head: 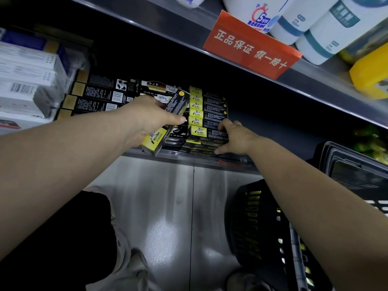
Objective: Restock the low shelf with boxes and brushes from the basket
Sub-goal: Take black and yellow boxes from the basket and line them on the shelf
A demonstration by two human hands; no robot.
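Note:
My left hand [147, 120] grips a long black and yellow box [174, 110], held tilted over the front of the low shelf [205, 159]. A stack of several matching black and yellow boxes [206, 114] lies on the shelf just right of it. My right hand [233, 136] rests on the near end of that stack, fingers spread over the lowest boxes. The black plastic basket [258, 227] stands on the floor at the lower right, partly hidden by my right forearm.
Black boxes with gold ends [98, 95] and white boxes [27, 80] fill the shelf's left side. An upper shelf carries white bottles [327, 28], a yellow item [371, 70] and a red sign [252, 47]. A dark crate [357, 169] sits at right. Shiny floor lies below.

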